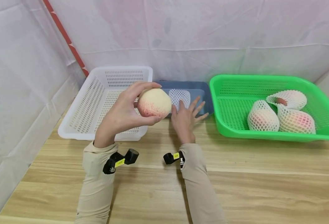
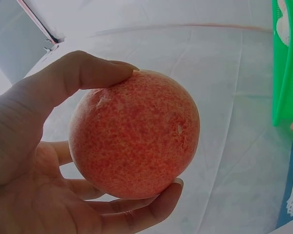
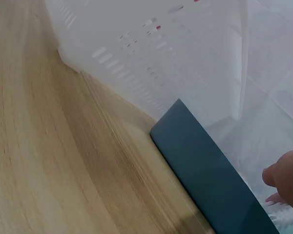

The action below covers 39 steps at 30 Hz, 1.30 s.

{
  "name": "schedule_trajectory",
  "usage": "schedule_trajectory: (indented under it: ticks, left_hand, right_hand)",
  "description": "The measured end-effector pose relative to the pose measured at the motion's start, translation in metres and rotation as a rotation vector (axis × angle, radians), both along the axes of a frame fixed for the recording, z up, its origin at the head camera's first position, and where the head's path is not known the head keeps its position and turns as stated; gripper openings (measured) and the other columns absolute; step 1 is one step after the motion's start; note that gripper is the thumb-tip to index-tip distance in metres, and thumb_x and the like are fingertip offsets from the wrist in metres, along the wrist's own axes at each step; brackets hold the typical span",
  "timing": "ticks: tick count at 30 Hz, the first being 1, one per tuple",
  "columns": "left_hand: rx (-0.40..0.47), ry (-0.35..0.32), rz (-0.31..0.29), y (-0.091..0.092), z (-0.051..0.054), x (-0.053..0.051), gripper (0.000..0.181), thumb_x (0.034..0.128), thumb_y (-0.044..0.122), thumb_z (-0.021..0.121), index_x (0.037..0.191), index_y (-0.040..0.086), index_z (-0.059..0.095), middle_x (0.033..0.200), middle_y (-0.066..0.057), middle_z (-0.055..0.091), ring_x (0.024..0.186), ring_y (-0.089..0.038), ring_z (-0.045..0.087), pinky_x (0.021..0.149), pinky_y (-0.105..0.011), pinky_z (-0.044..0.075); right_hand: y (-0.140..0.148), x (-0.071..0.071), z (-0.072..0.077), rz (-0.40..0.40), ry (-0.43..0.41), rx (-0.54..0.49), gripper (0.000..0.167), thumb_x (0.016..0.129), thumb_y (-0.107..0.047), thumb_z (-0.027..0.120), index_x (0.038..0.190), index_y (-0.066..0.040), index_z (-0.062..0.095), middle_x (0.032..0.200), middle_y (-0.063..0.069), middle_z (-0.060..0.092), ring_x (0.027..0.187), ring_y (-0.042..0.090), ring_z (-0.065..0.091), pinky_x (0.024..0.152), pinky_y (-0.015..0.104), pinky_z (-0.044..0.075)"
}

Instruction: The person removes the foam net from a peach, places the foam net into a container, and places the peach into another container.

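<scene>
My left hand (image 1: 119, 113) grasps a bare peach (image 1: 155, 104), raised above the desk (image 1: 150, 193). My right hand (image 1: 184, 119), fingers spread, is at the foam net (image 1: 179, 95) in the blue-grey tray (image 1: 208, 99); firm contact cannot be confirmed.

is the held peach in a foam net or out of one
Out: the peach in the left hand shows bare surface, with no netting around it.

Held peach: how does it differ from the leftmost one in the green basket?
The held peach is bare, while the basket peach wears a white net. The left hand grips the held peach; the basket peach lies in the green basket. Both show pink-red on pale skin.
</scene>
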<state>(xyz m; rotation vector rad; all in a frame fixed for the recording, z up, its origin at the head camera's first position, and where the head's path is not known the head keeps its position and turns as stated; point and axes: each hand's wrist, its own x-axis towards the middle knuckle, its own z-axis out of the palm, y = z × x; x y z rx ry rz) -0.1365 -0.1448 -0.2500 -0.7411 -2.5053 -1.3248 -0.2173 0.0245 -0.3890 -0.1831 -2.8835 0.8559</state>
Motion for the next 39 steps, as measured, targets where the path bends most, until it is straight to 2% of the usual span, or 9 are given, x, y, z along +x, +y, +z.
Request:
schedule_trajectory:
  ticks: [7,12,15,18,23,26,32,36,39]
  left_hand:
    - [0.006,-0.004,-0.006,0.0,0.0,0.0,0.066,0.0649,0.01,0.086,0.125,0.011,0.061,0.124,-0.002,0.056,0.106,-0.015,0.052,0.074,-0.036,0.055]
    - [0.003,0.006,-0.007,-0.001,-0.001,0.0,0.066,0.0646,0.01,0.087,0.125,0.01,0.061,0.125,-0.003,0.056,0.107,-0.015,0.052,0.076,-0.037,0.054]
    - [0.002,0.008,-0.002,-0.002,-0.001,0.0,0.066,0.0643,0.011,0.087,0.125,0.01,0.061,0.125,-0.003,0.056,0.107,-0.014,0.052,0.076,-0.036,0.054]
    - [0.007,0.0,0.003,-0.002,-0.001,0.0,0.066,0.0642,0.01,0.087,0.125,0.01,0.061,0.125,-0.003,0.056,0.107,-0.015,0.053,0.075,-0.035,0.054]
    - [-0.004,0.003,0.007,-0.002,-0.001,0.0,0.066,0.0643,0.011,0.087,0.125,0.01,0.061,0.125,-0.003,0.056,0.106,-0.015,0.052,0.073,-0.034,0.054]
    - [-0.008,0.008,0.005,-0.002,0.0,0.001,0.066,0.0645,0.011,0.087,0.125,0.01,0.061,0.124,-0.003,0.057,0.106,-0.015,0.052,0.073,-0.035,0.054]
    - [-0.027,0.03,0.012,-0.002,-0.002,0.0,0.064,0.0648,0.014,0.087,0.124,0.01,0.062,0.122,-0.004,0.058,0.108,-0.016,0.052,0.084,-0.038,0.051]
    - [-0.061,0.045,0.03,-0.002,-0.003,-0.001,0.064,0.065,0.016,0.087,0.124,0.009,0.062,0.122,-0.005,0.058,0.109,-0.017,0.052,0.09,-0.039,0.048]
    - [-0.082,0.046,0.043,-0.003,-0.003,-0.001,0.065,0.0649,0.016,0.087,0.124,0.008,0.061,0.123,-0.006,0.058,0.11,-0.017,0.052,0.09,-0.039,0.048]
  right_hand:
    - [0.011,-0.004,-0.003,0.008,-0.101,0.023,0.064,0.102,-0.054,0.019,0.133,-0.017,0.06,0.158,0.024,-0.003,0.138,0.049,-0.022,0.099,0.075,-0.015]
    - [0.016,-0.004,-0.002,0.034,-0.103,0.0,0.068,0.101,-0.056,0.017,0.132,-0.014,0.06,0.158,0.025,0.008,0.139,0.052,-0.016,0.098,0.076,-0.016]
    - [0.016,-0.004,-0.001,0.008,-0.036,-0.065,0.061,0.102,-0.053,0.023,0.133,-0.013,0.058,0.156,0.023,0.018,0.141,0.051,-0.011,0.1,0.075,-0.015]
    - [0.016,-0.004,0.003,-0.051,0.107,-0.151,0.05,0.102,-0.046,0.035,0.125,-0.011,0.062,0.148,0.021,0.037,0.143,0.047,0.005,0.103,0.073,-0.011]
    - [0.017,-0.003,0.01,-0.089,0.291,-0.205,0.035,0.099,-0.032,0.046,0.096,-0.007,0.07,0.107,0.013,0.066,0.119,0.035,0.046,0.107,0.067,-0.001]
    - [0.018,-0.002,0.011,-0.061,0.271,-0.19,0.034,0.099,-0.028,0.046,0.089,-0.007,0.071,0.092,0.011,0.07,0.105,0.032,0.056,0.107,0.067,0.003]
    - [0.018,0.0,0.009,-0.012,0.162,-0.165,0.031,0.097,-0.026,0.047,0.103,-0.007,0.072,0.103,0.011,0.071,0.108,0.032,0.06,0.107,0.07,0.004]
    - [0.017,0.001,0.012,0.004,0.205,-0.196,0.026,0.094,-0.02,0.051,0.105,-0.007,0.071,0.104,0.009,0.071,0.107,0.03,0.062,0.11,0.067,0.004]
    - [0.015,0.003,0.017,0.039,0.268,-0.23,0.024,0.092,-0.016,0.053,0.104,-0.005,0.071,0.101,0.01,0.072,0.101,0.031,0.063,0.111,0.059,0.015]
